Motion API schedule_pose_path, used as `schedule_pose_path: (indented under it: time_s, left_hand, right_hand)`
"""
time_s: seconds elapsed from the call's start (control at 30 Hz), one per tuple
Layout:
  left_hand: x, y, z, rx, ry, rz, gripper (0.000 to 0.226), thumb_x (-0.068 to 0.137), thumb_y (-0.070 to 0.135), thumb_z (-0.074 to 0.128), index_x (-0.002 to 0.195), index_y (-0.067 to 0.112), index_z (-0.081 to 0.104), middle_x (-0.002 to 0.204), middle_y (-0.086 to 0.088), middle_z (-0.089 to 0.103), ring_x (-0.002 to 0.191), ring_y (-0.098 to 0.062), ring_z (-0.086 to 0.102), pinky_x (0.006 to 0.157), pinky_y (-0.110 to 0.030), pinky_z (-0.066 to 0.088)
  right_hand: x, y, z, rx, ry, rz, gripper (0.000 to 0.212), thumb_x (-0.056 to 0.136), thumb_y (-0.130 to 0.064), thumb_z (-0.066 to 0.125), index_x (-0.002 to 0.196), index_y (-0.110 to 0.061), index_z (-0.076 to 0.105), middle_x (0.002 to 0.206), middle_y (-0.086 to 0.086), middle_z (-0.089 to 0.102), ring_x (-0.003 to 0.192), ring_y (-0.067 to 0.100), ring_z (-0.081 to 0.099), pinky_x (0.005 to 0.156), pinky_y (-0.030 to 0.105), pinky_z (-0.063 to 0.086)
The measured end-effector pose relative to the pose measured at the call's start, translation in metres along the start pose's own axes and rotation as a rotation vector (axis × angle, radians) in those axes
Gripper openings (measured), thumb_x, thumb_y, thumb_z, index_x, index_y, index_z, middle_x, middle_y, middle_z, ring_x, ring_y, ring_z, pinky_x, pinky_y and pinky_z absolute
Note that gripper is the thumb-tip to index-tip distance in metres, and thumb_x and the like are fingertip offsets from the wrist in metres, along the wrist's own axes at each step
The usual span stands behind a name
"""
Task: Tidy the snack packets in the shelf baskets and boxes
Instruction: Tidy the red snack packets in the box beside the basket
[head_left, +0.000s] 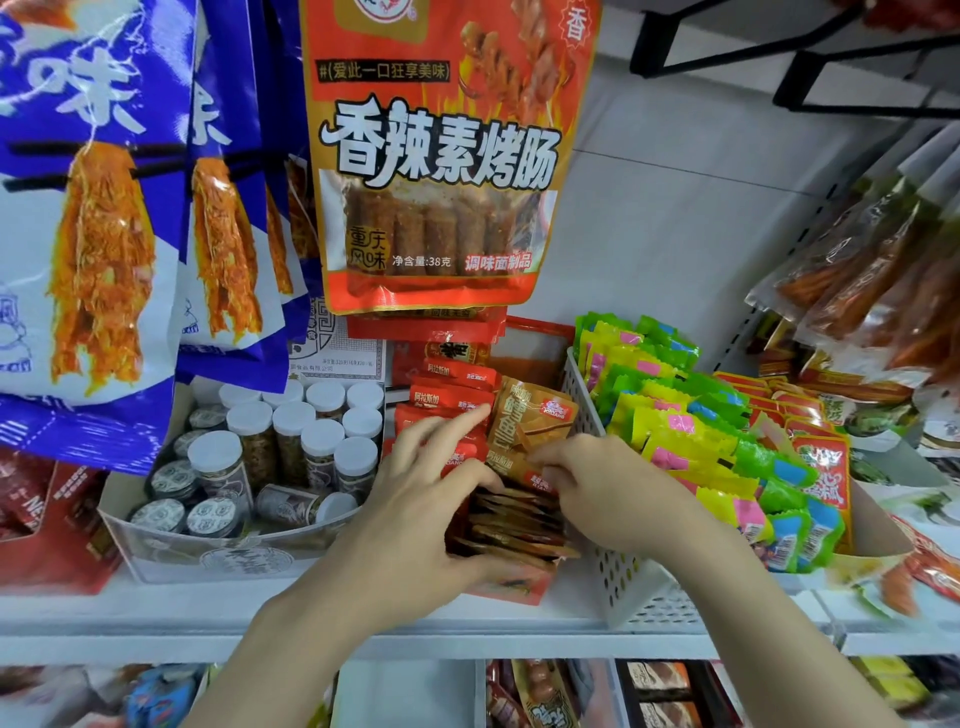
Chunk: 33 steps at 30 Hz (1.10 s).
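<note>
A red cardboard display box (530, 584) on the white shelf holds red snack packets (449, 395) at the back and brown packets (535, 415) standing in a row toward the front. My left hand (431, 499) lies over the left side of the row, its fingers spread and touching the red packets. My right hand (602, 483) is on the right side, its fingertips pinching the top edge of a brown packet. The front brown packets (514, 530) stand edge-up between both hands.
A white perforated basket (623, 582) of green, yellow and pink packets (691, 431) stands right of the box. A cardboard tray of white-capped jars (291, 441) stands left. Large hanging bags, orange (441, 156) and blue (93, 208), hang overhead. More hanging packets (872, 291) are at right.
</note>
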<state>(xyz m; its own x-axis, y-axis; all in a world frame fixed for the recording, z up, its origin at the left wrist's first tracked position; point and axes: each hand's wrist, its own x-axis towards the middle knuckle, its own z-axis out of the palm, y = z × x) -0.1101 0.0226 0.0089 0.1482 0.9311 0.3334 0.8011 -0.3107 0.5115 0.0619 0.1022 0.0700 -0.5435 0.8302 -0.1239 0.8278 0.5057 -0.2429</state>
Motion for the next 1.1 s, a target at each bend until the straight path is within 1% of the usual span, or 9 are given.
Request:
schedule_pose_path:
  time_s: [0.07, 0.13, 0.3, 0.4, 0.53, 0.77, 0.9, 1.0, 1.1]
  left_hand:
    - [0.001, 0.002, 0.000, 0.026, -0.024, -0.010, 0.081, 0.062, 0.097, 0.029, 0.112, 0.037, 0.051, 0.156, 0.034, 0.002, 0.143, 0.002, -0.007, 0.113, -0.036, 0.015]
    - [0.001, 0.001, 0.001, 0.087, -0.027, 0.001, 0.084, 0.062, 0.098, 0.023, 0.114, 0.037, 0.050, 0.154, 0.034, 0.010, 0.143, 0.000, -0.004, 0.114, -0.035, 0.013]
    - [0.002, -0.001, 0.000, 0.127, 0.015, 0.042, 0.073, 0.071, 0.088, 0.030, 0.113, 0.034, 0.054, 0.139, 0.032, 0.034, 0.140, -0.006, 0.011, 0.109, -0.030, 0.014]
    - [0.001, -0.003, 0.000, 0.116, 0.029, 0.055, 0.068, 0.074, 0.084, 0.035, 0.115, 0.033, 0.056, 0.134, 0.031, 0.038, 0.141, -0.006, 0.012, 0.109, -0.025, 0.008]
    - [-0.002, -0.003, -0.001, 0.068, 0.046, 0.057, 0.064, 0.075, 0.080, 0.041, 0.117, 0.034, 0.059, 0.134, 0.033, 0.038, 0.142, 0.001, 0.008, 0.107, -0.012, -0.006]
    - [-0.004, -0.002, -0.004, 0.028, 0.026, 0.038, 0.067, 0.076, 0.085, 0.037, 0.122, 0.040, 0.056, 0.138, 0.037, 0.033, 0.142, 0.008, -0.001, 0.107, -0.012, -0.010]
    - [-0.003, -0.001, -0.003, 0.025, 0.007, 0.002, 0.068, 0.076, 0.083, 0.033, 0.125, 0.041, 0.054, 0.139, 0.038, 0.032, 0.142, 0.010, -0.003, 0.111, -0.022, -0.001]
    - [-0.002, 0.003, -0.005, -0.022, 0.011, -0.015, 0.068, 0.074, 0.083, 0.037, 0.128, 0.044, 0.051, 0.134, 0.044, 0.030, 0.140, 0.014, -0.002, 0.111, -0.019, -0.001]
    - [0.000, 0.009, -0.008, -0.190, 0.060, -0.055, 0.062, 0.075, 0.079, 0.047, 0.127, 0.045, 0.052, 0.133, 0.044, 0.033, 0.140, 0.011, 0.012, 0.112, -0.022, 0.012]
  right_hand:
    - [-0.002, -0.002, -0.004, -0.005, -0.056, 0.006, 0.036, 0.100, -0.018, 0.038, 0.126, -0.027, 0.062, 0.125, 0.005, 0.063, 0.112, 0.024, 0.057, 0.083, 0.025, 0.043]
    - [-0.003, -0.004, -0.008, 0.000, -0.086, 0.023, 0.038, 0.099, -0.018, 0.038, 0.127, -0.029, 0.062, 0.126, 0.003, 0.063, 0.113, 0.022, 0.058, 0.084, 0.023, 0.042]
    - [0.003, -0.006, -0.009, 0.065, 0.177, 0.058, 0.042, 0.089, -0.004, 0.042, 0.114, -0.025, 0.069, 0.121, 0.008, 0.063, 0.109, 0.023, 0.060, 0.086, 0.023, 0.043]
    - [0.014, -0.006, -0.001, 0.035, 0.374, 0.041, 0.051, 0.085, 0.005, 0.046, 0.131, -0.014, 0.057, 0.129, 0.012, 0.053, 0.116, 0.030, 0.055, 0.093, 0.028, 0.041]
    - [0.024, 0.000, 0.012, -0.068, 0.334, 0.041, 0.054, 0.085, 0.002, 0.051, 0.137, -0.010, 0.048, 0.130, 0.013, 0.048, 0.117, 0.032, 0.053, 0.095, 0.031, 0.043]
    - [0.036, 0.006, 0.017, -0.142, 0.463, 0.078, 0.032, 0.087, -0.013, 0.064, 0.120, -0.012, 0.063, 0.113, 0.010, 0.063, 0.105, 0.029, 0.054, 0.089, 0.036, 0.047]
    - [0.033, 0.001, 0.024, -0.167, 0.461, 0.090, 0.020, 0.093, -0.021, 0.059, 0.108, -0.013, 0.070, 0.105, 0.011, 0.069, 0.099, 0.029, 0.061, 0.081, 0.035, 0.051]
    - [0.028, 0.000, 0.016, -0.048, 0.484, 0.111, 0.017, 0.094, -0.021, 0.059, 0.106, -0.013, 0.068, 0.096, 0.014, 0.069, 0.091, 0.034, 0.065, 0.073, 0.036, 0.052]
    - [0.017, 0.000, -0.003, 0.103, 0.605, 0.039, 0.014, 0.089, -0.024, 0.068, 0.100, -0.017, 0.072, 0.087, 0.006, 0.073, 0.083, 0.026, 0.067, 0.073, 0.032, 0.050]
